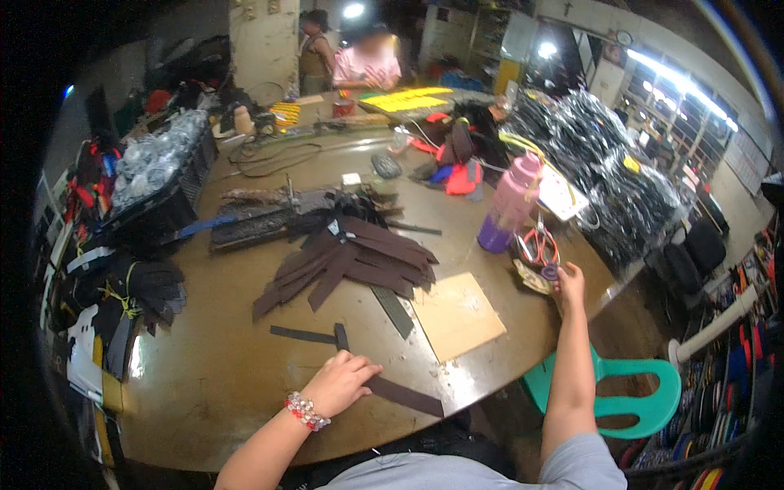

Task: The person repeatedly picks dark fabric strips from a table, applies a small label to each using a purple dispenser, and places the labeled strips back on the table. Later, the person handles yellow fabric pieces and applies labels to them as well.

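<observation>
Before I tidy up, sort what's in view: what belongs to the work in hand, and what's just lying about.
Likely part of the work:
dark strip under the left hand
purple object at the right hand
brown strips piled beyond the left hand

Probably just lying about:
pink-and-purple bottle
green plastic chair
black crate

The left hand (341, 384) (a beaded bracelet (307, 411) on its wrist) rests on a dark strip (408, 397) on the brown table (204, 400), while the right hand (569, 288) touches a small purple object (550, 271) just beside orange-handled scissors (541, 233), near a pink-and-purple bottle (510, 206).
</observation>
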`<state>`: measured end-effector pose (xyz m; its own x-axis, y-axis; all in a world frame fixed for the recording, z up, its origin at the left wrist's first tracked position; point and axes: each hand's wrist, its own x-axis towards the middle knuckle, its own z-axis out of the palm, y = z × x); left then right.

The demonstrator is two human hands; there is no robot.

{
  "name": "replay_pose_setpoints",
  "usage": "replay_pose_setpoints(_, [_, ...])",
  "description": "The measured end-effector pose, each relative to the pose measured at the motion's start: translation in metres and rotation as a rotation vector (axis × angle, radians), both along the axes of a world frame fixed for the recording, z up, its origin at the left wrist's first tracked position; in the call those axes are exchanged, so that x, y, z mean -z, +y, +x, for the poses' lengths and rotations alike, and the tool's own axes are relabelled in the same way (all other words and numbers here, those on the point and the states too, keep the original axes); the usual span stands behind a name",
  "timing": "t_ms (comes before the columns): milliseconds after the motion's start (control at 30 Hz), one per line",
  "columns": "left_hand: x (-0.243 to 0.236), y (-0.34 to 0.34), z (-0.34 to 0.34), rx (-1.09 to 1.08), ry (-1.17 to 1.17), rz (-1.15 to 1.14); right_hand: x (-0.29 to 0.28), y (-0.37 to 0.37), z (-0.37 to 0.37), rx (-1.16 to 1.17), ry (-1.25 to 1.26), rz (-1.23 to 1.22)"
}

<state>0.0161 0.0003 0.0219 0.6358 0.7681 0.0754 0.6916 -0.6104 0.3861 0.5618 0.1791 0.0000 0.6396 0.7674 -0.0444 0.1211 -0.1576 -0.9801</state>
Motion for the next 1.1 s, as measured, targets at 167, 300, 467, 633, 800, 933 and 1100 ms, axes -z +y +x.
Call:
replay_pose_setpoints(167, [-0.024,0.024,0.002,0.143,0.082,-0.148,0.027,0.01,0.016,-0.058,0.04,0.143])
replay_pose_setpoints(300, [-0.046,0.032,-0.029,-0.135,-0.572,0.015,0.036,0.018,0.029,-0.042,-0.041,0.181])
replay_pose_setpoints(467, [-0.023,0.027,-0.069,0.078,-0.353,-0.077,-0.01,-0.003,0.012,0.035,-0.321,0.092])
replay_pose_setpoints(633, [-0.013,0.031,-0.086,-0.053,-0.375,0.009,-0.063,-0.058,-0.122,-0.377,-0.017,0.412])
replay_pose_setpoints(800, [0.002,0.036,-0.041,-0.516,-0.391,-0.137,-0.036,-0.095,-0.308,-0.879,0.15,0.233])
replay_pose_setpoints(933, [0.035,0.033,-0.013,-0.592,-0.283,0.185,-0.002,-0.104,-0.385,-0.837,0.275,0.096])
replay_pose_setpoints(1100, [0.051,0.035,-0.025,-0.724,-0.562,-0.003,0.021,-0.109,-0.392,-1.035,0.033,0.114])
